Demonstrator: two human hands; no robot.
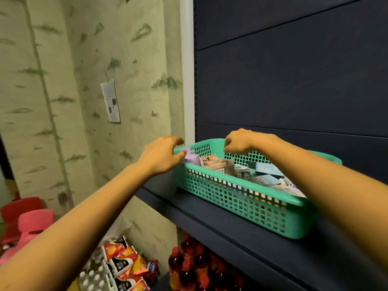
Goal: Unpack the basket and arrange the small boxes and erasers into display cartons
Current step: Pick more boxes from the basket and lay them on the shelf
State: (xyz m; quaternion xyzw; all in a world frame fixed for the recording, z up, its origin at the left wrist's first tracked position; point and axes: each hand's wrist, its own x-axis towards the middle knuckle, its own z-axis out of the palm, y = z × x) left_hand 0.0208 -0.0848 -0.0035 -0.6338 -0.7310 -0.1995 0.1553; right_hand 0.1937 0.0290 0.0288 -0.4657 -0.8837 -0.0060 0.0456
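Basket, a green plastic mesh one, sits on dark blue shelf, packed with small boxes. Left hand is at the basket's left end, fingers spread and loosely curved, thumb tip by purple box, gripping nothing visible. Right hand is over the far rim, fingers curled down; cannot tell if it holds anything. Red drink bottles stand below.

- A green mesh basket sits on a dark blue shelf, filled with small boxes.
- The left grip, a bare hand, reaches the basket's left end, thumb by a purple box.
- The right grip hangs over the far rim, fingers curled downward.
- Red bottles stand below the shelf, beside snack packets.
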